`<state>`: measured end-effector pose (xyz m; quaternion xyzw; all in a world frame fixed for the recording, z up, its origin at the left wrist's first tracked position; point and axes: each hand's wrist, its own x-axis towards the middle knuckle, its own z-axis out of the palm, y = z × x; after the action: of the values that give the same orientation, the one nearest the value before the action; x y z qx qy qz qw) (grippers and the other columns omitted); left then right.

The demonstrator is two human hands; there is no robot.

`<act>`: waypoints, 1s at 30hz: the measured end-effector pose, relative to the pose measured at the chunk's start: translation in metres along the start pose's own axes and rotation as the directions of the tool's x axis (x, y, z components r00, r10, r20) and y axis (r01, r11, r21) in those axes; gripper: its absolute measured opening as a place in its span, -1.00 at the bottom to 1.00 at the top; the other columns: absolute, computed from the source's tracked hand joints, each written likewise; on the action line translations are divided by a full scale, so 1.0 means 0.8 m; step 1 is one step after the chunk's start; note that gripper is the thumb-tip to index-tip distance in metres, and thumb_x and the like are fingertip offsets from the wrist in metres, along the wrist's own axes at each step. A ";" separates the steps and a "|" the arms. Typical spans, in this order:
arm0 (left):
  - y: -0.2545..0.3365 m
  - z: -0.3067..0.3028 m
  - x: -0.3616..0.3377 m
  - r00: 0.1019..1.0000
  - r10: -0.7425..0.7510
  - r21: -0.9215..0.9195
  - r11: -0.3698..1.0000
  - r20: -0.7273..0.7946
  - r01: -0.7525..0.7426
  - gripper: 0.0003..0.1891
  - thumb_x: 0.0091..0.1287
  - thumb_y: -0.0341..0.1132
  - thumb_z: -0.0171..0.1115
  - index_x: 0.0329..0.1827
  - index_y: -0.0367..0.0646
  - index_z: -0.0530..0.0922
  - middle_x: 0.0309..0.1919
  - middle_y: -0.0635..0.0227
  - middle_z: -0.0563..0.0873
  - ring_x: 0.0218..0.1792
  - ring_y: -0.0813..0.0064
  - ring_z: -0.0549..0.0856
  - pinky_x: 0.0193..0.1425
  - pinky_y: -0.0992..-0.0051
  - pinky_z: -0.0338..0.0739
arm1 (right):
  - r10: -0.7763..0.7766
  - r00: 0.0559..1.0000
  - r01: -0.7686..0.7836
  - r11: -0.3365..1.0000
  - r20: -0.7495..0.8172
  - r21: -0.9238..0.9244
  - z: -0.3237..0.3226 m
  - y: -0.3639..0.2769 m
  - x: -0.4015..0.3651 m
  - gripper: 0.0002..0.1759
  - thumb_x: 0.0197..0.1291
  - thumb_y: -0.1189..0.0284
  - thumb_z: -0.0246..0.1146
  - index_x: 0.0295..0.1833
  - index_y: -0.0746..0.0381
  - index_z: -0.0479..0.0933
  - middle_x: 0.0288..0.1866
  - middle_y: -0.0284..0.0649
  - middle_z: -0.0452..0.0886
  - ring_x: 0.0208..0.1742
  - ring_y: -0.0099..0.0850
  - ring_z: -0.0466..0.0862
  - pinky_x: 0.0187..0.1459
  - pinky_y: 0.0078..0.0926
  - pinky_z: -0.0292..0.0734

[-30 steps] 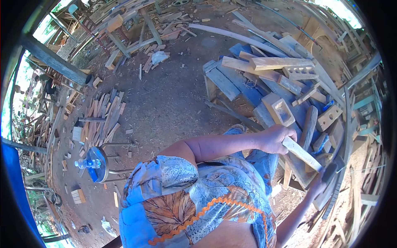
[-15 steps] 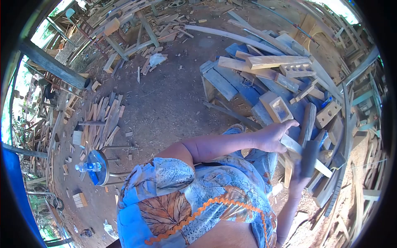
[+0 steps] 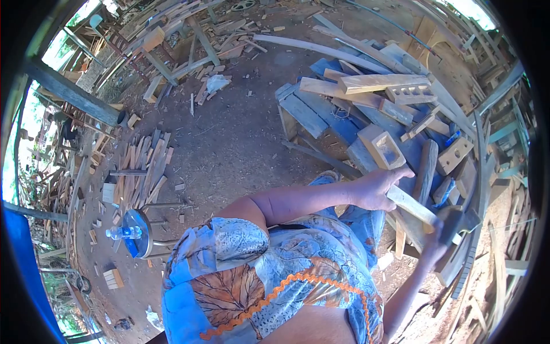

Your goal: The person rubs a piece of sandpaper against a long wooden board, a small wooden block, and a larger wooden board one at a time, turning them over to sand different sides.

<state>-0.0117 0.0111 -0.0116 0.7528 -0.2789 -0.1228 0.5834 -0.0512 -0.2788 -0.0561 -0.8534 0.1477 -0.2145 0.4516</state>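
Observation:
My left hand (image 3: 378, 189) is closed around the near end of a pale wooden strip (image 3: 413, 206), which slants down to the right over the workbench (image 3: 303, 109). At the strip's far end my right hand (image 3: 436, 242) is wrapped round a dark tool (image 3: 450, 223) that looks like a mallet or hammer; its outline is blurred. Just beyond the strip lies a weathered wooden bar (image 3: 425, 172). A hollowed wooden block (image 3: 382, 148) rests beyond my left fingers.
Boards and a block with holes (image 3: 455, 155) are heaped on the bench. To the left, a round stool (image 3: 137, 221) carries a plastic bottle (image 3: 124, 233). Stacked wood strips (image 3: 146, 166) lie on the dirt floor. A thick post (image 3: 80, 97) slants at the upper left.
My right hand and the dark tool have moved right and slightly down, towards the strip's far end. My left hand still holds the strip in nearly the same place.

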 end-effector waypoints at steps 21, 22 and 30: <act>-0.015 0.008 0.001 0.996 0.083 0.076 0.994 -0.030 -0.080 -0.41 0.00 -0.47 0.35 0.19 -0.22 0.44 -0.14 0.16 0.69 -0.08 0.42 0.68 0.07 0.43 0.52 | 0.330 0.924 -0.379 0.857 -0.193 -0.350 -0.083 0.130 0.092 -0.33 0.22 -0.10 0.20 -0.33 0.42 0.67 -0.61 -0.13 0.59 -0.55 -0.36 0.55 -0.41 -0.30 0.45; -0.012 0.006 0.000 0.997 0.074 0.077 0.994 -0.029 -0.072 -0.41 0.00 -0.47 0.35 0.19 -0.22 0.43 -0.13 0.17 0.69 -0.08 0.40 0.69 0.07 0.43 0.52 | 0.362 0.908 -0.418 0.814 -0.210 -0.404 -0.066 0.098 0.074 -0.27 0.21 -0.15 0.18 -0.42 0.41 0.68 -0.60 -0.13 0.60 -0.52 -0.37 0.57 -0.40 -0.34 0.45; -0.005 0.007 0.001 0.998 0.057 0.003 0.998 -0.040 -0.057 -0.35 -0.02 -0.45 0.38 0.23 -0.26 0.40 -0.05 0.16 0.68 -0.02 0.36 0.68 0.11 0.41 0.51 | -0.531 0.767 0.488 0.847 0.359 0.211 0.044 -0.114 -0.080 -0.37 0.33 0.39 0.20 0.42 0.38 0.18 0.31 -0.04 0.40 0.31 -0.29 0.39 0.34 -0.33 0.20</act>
<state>-0.0127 0.0064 -0.0166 0.7476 -0.2885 -0.0910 0.5913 -0.0834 -0.1755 -0.0127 -0.8614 -0.1975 -0.1556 0.4413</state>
